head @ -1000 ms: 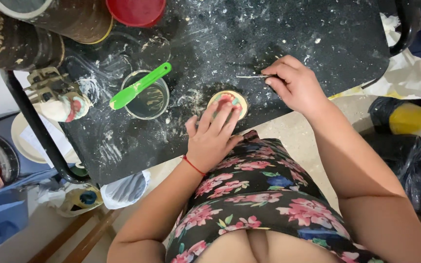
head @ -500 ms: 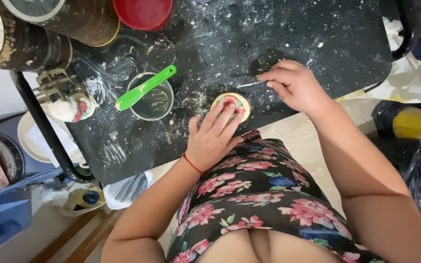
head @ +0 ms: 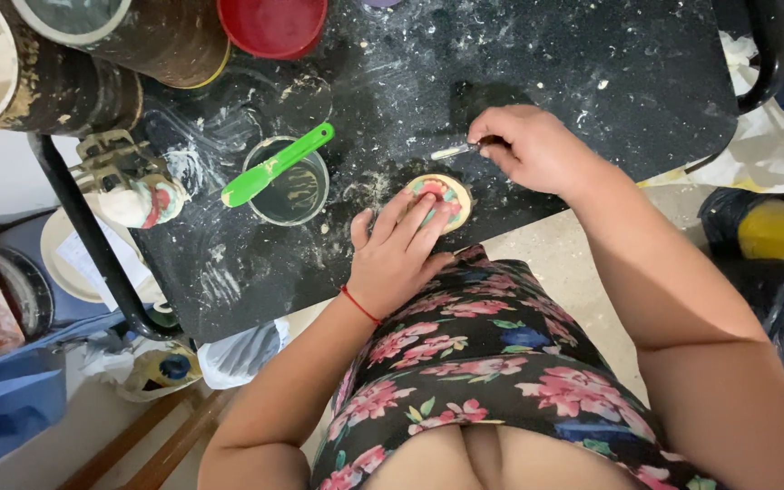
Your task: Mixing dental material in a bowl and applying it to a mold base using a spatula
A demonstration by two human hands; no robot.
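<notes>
My left hand [head: 401, 254] lies flat with its fingers spread over a small round painted disc [head: 446, 192] near the front edge of the black, dust-speckled table [head: 592, 82]. The disc is pale with red and green marks, and my fingers hide part of it. My right hand [head: 533, 145] is closed on a thin metal tool [head: 451, 151] whose tip points left, just above the disc and apart from it.
A clear cup [head: 288, 192] with a green spatula [head: 274, 165] across it stands left of the disc. A red bowl [head: 269, 23] and dirty buckets [head: 65, 63] sit at the back left. A paint-smeared lump [head: 142, 200] lies at the left edge. Bags and bins surround the table.
My right hand with the thin tool has moved left and down, closer to the disc. My left hand has stayed on the disc.
</notes>
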